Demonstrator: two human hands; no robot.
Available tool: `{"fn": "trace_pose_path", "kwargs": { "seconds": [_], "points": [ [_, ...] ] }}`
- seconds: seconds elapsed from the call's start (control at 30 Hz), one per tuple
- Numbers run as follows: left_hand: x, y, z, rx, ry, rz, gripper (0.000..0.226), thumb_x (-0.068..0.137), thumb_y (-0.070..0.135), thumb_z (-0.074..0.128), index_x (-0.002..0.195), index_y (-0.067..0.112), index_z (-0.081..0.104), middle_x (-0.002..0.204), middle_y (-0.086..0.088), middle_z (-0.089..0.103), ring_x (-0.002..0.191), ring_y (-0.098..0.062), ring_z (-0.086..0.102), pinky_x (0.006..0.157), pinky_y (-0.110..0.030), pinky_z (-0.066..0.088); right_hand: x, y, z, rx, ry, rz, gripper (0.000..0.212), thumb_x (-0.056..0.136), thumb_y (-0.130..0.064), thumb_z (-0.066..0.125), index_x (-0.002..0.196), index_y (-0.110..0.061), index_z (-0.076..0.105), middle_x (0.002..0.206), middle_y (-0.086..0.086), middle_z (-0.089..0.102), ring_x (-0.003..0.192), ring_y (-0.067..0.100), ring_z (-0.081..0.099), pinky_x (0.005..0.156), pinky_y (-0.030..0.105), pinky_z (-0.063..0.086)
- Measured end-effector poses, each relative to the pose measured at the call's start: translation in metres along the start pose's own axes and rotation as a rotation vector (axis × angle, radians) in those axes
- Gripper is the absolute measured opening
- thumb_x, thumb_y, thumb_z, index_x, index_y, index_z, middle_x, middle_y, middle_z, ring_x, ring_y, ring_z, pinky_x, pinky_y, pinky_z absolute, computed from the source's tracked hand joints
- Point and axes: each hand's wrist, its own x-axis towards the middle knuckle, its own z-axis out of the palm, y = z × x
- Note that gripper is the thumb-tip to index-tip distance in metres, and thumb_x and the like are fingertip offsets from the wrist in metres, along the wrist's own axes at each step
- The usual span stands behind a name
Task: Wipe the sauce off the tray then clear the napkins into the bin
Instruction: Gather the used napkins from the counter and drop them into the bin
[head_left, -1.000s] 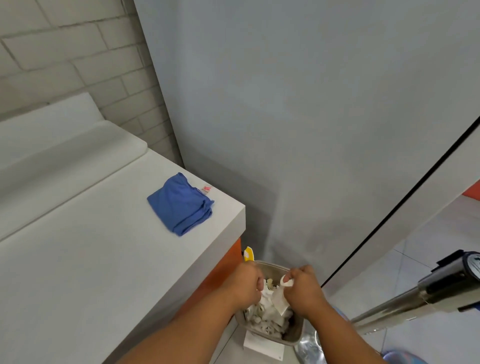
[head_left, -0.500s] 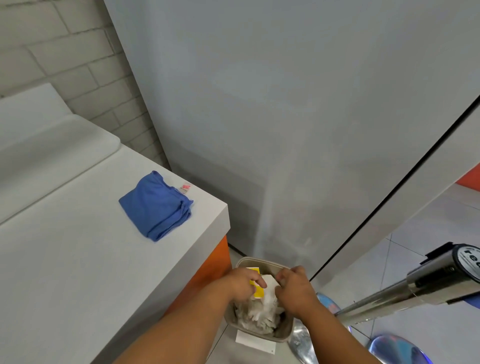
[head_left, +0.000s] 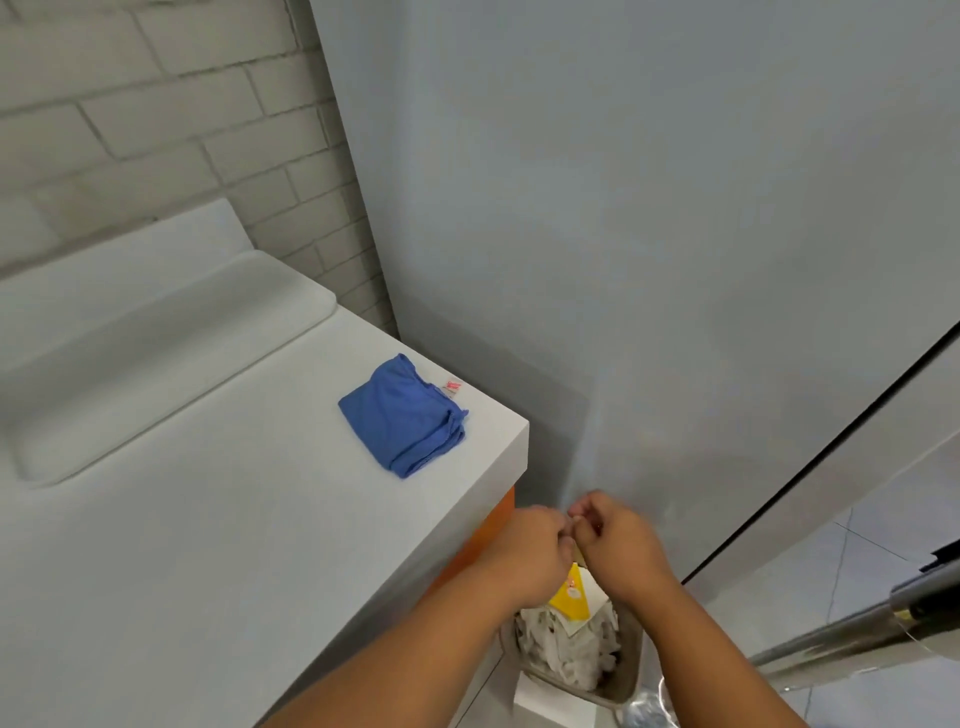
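Both hands raised together above the small grey rectangular bin, knuckles up, fingertips meeting. Left hand curled into a loose fist; right hand curled too, thumb and fingers pressed towards the left. Something tiny possibly pinched between the fingertips, but too blurred to tell, so no saying whether either hand grips anything. Directly beneath the hands, down on the floor: the bin, packed with crumpled white paper napkins and topped by a yellow and white paper wrapper standing partly upright just under the wrists. Left of the left hand, a white flat countertop with an orange side panel below its edge. Farther ahead and left of the hands, near the counter's corner, a folded blue cloth with a small red tag. Beyond the fingertips, a plain pale grey wall panel. Right of the right forearm, a shiny metal tube slanting across.
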Motion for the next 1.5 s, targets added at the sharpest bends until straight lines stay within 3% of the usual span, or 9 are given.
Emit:
{"fn": "trace_pose_path", "kwargs": {
  "seconds": [0.23, 0.43, 0.53, 0.8, 0.9, 1.07, 1.23, 1.33, 1.5],
  "points": [
    [-0.057, -0.005, -0.067, -0.196, 0.327, 0.042, 0.018, 0.092, 0.021, 0.052, 0.1, 0.018, 0.068, 0.097, 0.0, 0.066, 0.086, -0.014, 0.06, 0.078, -0.028, 0.051, -0.019, -0.086, -0.015, 0.064, 0.043, -0.229, 0.02, 0.089, -0.01, 0.058, 0.082, -0.028, 0.059, 0.062, -0.01, 0.058, 0.056, 0.005, 0.051, 0.05, 0.011, 0.038],
    [-0.131, -0.068, -0.123, -0.284, 0.548, -0.07, 0.018, 0.092, 0.015, 0.054, 0.099, 0.025, 0.067, 0.091, 0.017, 0.059, 0.075, -0.001, 0.057, 0.072, -0.005, 0.043, -0.051, -0.159, 0.018, 0.096, -0.099, -0.421, 0.028, 0.09, -0.009, 0.055, 0.082, -0.036, 0.058, 0.055, -0.006, 0.055, 0.055, 0.005, 0.051, 0.05, 0.015, 0.04],
    [-0.173, -0.12, -0.145, -0.276, 0.65, -0.217, 0.02, 0.092, 0.014, 0.052, 0.093, 0.027, 0.067, 0.091, 0.017, 0.059, 0.071, -0.002, 0.055, 0.066, -0.002, 0.039, -0.062, -0.198, 0.053, 0.064, -0.203, -0.521, 0.03, 0.09, -0.008, 0.054, 0.083, -0.037, 0.058, 0.062, -0.007, 0.059, 0.061, 0.007, 0.054, 0.057, 0.017, 0.043],
    [-0.27, -0.238, -0.186, -0.256, 0.864, -0.532, 0.023, 0.09, 0.013, 0.051, 0.087, 0.033, 0.061, 0.098, 0.014, 0.058, 0.079, -0.003, 0.055, 0.066, -0.007, 0.036, -0.082, -0.309, 0.157, -0.038, -0.459, -0.718, 0.024, 0.095, -0.019, 0.047, 0.111, -0.032, 0.061, 0.091, -0.015, 0.057, 0.072, 0.003, 0.054, 0.073, 0.017, 0.047],
    [-0.3, -0.275, -0.2, -0.252, 0.945, -0.615, 0.019, 0.09, 0.014, 0.054, 0.094, 0.03, 0.062, 0.101, 0.009, 0.056, 0.084, -0.005, 0.054, 0.069, -0.012, 0.036, -0.091, -0.347, 0.196, -0.081, -0.527, -0.784, 0.032, 0.094, -0.017, 0.046, 0.12, -0.033, 0.058, 0.11, -0.009, 0.057, 0.09, 0.002, 0.054, 0.088, 0.02, 0.045],
    [-0.35, -0.341, -0.224, -0.207, 1.094, -0.788, 0.02, 0.088, 0.019, 0.058, 0.107, 0.024, 0.064, 0.113, -0.001, 0.054, 0.098, -0.016, 0.055, 0.08, -0.025, 0.041, -0.108, -0.389, 0.25, -0.15, -0.619, -0.842, 0.038, 0.094, -0.02, 0.047, 0.127, -0.037, 0.053, 0.123, -0.01, 0.054, 0.115, 0.007, 0.053, 0.098, 0.02, 0.04],
    [-0.401, -0.405, -0.245, -0.109, 1.212, -1.042, 0.042, 0.087, 0.024, 0.059, 0.128, 0.016, 0.053, 0.134, -0.012, 0.042, 0.122, -0.033, 0.037, 0.094, -0.043, 0.04, -0.119, -0.411, 0.285, -0.213, -0.621, -0.903, 0.04, 0.093, -0.021, 0.046, 0.13, -0.037, 0.052, 0.129, -0.013, 0.053, 0.121, 0.005, 0.049, 0.101, 0.017, 0.036],
    [-0.425, -0.443, -0.255, -0.146, 1.237, -1.153, 0.059, 0.085, 0.025, 0.061, 0.138, 0.008, 0.04, 0.141, -0.02, 0.034, 0.128, -0.039, 0.032, 0.103, -0.048, 0.034, -0.119, -0.419, 0.3, -0.236, -0.603, -0.925, 0.041, 0.093, -0.02, 0.045, 0.129, -0.037, 0.052, 0.128, -0.017, 0.053, 0.124, 0.002, 0.044, 0.101, 0.014, 0.033],
    [-0.442, -0.496, -0.274, -0.154, 1.1, -1.235, 0.078, 0.08, 0.042, 0.064, 0.142, 0.007, 0.031, 0.136, -0.024, 0.04, 0.126, -0.042, 0.038, 0.106, -0.048, 0.032, -0.111, -0.434, 0.322, -0.261, -0.567, -0.949, 0.039, 0.092, -0.02, 0.045, 0.126, -0.037, 0.054, 0.122, -0.018, 0.053, 0.112, 0.0, 0.041, 0.096, 0.013, 0.032]
  ]
}}
